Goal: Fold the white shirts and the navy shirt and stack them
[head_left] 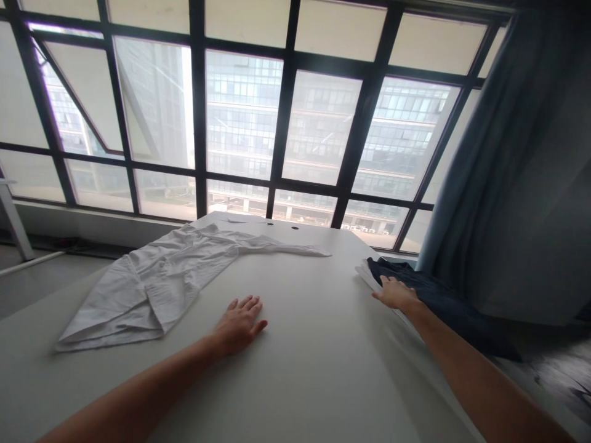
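My left hand lies on the white table with its fingers spread, holding nothing. To its left a wrinkled white shirt is laid out, one sleeve stretching right across the far part of the table. At the table's right edge my right hand rests on a dark blue garment, its fingers apart. A strip of white cloth shows beneath the dark garment. The palm's contact with the cloth is hidden.
Large black-framed windows stand beyond the table. A blue-grey curtain hangs at the right. Two dark round spots mark the table's far end. A white metal frame stands at the far left.
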A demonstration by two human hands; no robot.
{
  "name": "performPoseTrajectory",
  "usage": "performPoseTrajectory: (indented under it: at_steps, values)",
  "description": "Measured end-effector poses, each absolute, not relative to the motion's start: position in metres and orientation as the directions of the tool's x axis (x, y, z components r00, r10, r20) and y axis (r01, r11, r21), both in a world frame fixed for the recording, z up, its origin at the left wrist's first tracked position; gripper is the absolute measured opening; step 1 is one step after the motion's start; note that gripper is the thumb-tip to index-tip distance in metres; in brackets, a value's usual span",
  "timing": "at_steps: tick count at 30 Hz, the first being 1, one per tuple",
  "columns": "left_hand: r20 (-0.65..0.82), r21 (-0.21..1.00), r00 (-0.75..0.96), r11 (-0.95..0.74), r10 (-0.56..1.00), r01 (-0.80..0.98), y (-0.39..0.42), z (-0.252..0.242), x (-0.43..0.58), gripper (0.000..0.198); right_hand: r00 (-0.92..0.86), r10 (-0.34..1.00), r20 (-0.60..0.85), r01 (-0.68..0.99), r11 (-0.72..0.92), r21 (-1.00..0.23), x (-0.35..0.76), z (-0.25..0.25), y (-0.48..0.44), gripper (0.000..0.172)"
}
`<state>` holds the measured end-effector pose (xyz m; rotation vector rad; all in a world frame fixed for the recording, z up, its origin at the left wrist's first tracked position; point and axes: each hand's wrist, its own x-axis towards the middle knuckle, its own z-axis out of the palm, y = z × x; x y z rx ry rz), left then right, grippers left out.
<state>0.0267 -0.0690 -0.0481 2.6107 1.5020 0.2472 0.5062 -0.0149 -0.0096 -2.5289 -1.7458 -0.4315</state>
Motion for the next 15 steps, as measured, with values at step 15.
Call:
performPoseTrajectory:
  at_steps: [15]
  values:
    - [0.075, 0.202, 0.51, -0.514, 0.857, 0.834, -0.064, -0.044, 0.021, 0.056, 0.208, 0.96, 0.187, 0.939, -0.25, 0.238, 0.514, -0.033, -0.061, 0.061]
